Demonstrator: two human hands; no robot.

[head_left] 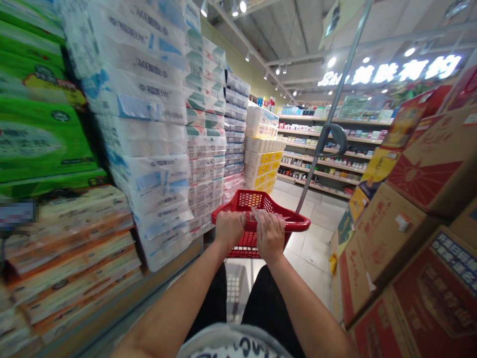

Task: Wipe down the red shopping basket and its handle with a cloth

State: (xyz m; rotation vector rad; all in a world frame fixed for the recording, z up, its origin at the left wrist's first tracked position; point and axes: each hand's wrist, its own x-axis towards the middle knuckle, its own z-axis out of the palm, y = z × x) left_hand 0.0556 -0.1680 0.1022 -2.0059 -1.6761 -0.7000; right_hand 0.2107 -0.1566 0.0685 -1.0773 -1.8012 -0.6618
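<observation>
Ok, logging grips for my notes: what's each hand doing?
Left hand: closed on the red cart handle.
Right hand: closed on the handle, with a whitish packet in it.

Supermarket aisle: red shopping basket [257, 201], stacked toilet-paper packs [149, 139], shelves [320, 159].

Left arm [175, 301] and right arm [303, 303] reach forward, left hand [229, 229] and right hand [271, 236] clenched side by side, knuckles up!

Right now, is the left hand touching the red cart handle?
Touching: the head view shows the left hand curled over the red cart handle, with no gap.
</observation>
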